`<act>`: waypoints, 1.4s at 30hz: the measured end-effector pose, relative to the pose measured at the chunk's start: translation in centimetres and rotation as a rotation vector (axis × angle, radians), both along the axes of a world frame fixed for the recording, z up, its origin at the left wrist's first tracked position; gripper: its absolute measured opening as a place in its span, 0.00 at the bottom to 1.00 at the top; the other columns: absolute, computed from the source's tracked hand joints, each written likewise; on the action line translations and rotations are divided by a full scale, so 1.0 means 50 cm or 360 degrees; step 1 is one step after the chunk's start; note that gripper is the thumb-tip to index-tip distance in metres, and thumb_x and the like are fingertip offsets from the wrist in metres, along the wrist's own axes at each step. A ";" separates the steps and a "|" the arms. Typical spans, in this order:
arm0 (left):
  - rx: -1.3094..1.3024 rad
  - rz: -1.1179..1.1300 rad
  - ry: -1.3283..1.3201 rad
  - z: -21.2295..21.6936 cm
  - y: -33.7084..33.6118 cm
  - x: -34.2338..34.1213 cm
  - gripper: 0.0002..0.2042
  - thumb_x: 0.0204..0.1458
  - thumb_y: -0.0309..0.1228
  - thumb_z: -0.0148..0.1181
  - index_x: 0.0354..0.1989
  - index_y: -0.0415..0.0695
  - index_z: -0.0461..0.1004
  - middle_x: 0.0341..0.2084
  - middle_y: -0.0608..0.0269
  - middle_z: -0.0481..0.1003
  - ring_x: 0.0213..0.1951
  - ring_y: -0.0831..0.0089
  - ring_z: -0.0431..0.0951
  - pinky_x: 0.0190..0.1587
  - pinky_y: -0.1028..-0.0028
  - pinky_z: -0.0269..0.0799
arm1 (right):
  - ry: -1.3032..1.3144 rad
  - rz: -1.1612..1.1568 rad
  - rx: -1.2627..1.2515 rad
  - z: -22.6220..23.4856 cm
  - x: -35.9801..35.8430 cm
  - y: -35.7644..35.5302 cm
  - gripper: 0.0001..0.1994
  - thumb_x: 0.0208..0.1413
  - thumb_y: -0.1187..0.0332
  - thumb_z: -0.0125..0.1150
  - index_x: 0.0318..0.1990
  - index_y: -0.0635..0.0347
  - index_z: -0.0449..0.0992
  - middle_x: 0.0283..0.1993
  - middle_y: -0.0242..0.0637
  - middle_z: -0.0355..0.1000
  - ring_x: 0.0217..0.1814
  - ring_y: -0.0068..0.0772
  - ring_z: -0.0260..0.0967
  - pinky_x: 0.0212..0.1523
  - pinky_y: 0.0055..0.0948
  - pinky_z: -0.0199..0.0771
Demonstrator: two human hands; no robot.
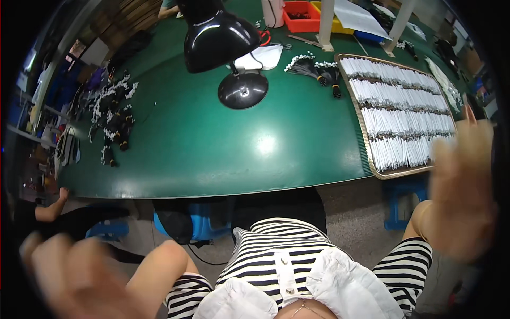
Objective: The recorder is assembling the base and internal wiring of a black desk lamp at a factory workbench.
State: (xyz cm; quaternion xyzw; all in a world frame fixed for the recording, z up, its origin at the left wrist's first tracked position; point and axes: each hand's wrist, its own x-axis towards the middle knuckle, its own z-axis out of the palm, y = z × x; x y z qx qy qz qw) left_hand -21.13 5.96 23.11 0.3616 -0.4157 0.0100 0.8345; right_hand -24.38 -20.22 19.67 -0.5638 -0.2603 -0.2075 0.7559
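Both of my hands are raised close to the camera and smeared by motion. My left hand [79, 274] is at the lower left, off the table, its blurred fingers seeming bent; I see no object in it. My right hand [462, 186] is up at the right side, in front of the tray's lower right corner. Whether it holds anything cannot be made out. Nearest to it lies a shallow rimmed tray [363, 125] with rows of thin white sticks or tubes [398, 123] packed side by side.
A black desk lamp [243, 91] stands on the green table [212, 154]. Bundles of black wires with white ends [114, 119] lie left, and more wire bundles [308, 69] lie beside the tray. Red-handled scissors [265, 37] and a red bin [302, 18] are behind. Another person's arm [50, 210] shows at left.
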 end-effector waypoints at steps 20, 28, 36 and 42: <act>-0.0183 -0.0715 0.0318 -0.122 0.029 0.091 0.13 0.42 0.29 0.47 0.37 0.40 0.58 0.27 0.60 0.66 0.29 0.74 0.67 0.34 0.73 0.63 | 0.1555 0.0304 -0.1496 -0.547 -0.018 0.110 0.13 0.44 0.60 0.48 0.27 0.63 0.68 0.22 0.37 0.62 0.22 0.32 0.59 0.26 0.26 0.60; -0.0257 -0.0737 0.0331 -0.133 0.045 0.105 0.11 0.42 0.27 0.46 0.36 0.41 0.60 0.27 0.60 0.67 0.30 0.74 0.67 0.33 0.73 0.64 | 0.1682 0.0144 -0.1202 -0.565 -0.007 0.125 0.17 0.45 0.57 0.48 0.29 0.64 0.68 0.26 0.44 0.67 0.27 0.37 0.64 0.30 0.29 0.62; -0.0326 -0.0774 0.0349 -0.153 0.046 0.134 0.09 0.42 0.25 0.46 0.34 0.42 0.63 0.27 0.60 0.67 0.30 0.73 0.67 0.33 0.73 0.64 | 0.1699 0.0011 -0.1701 -0.608 0.022 0.075 0.18 0.46 0.56 0.45 0.37 0.61 0.67 0.34 0.44 0.67 0.35 0.40 0.64 0.35 0.29 0.62; -0.0367 -0.0788 0.0350 -0.158 0.053 0.140 0.08 0.42 0.24 0.45 0.33 0.42 0.64 0.28 0.60 0.68 0.30 0.73 0.67 0.32 0.73 0.65 | 0.1199 0.0239 -0.1893 -0.520 0.045 0.114 0.11 0.42 0.66 0.51 0.33 0.63 0.67 0.26 0.40 0.66 0.27 0.36 0.64 0.30 0.28 0.63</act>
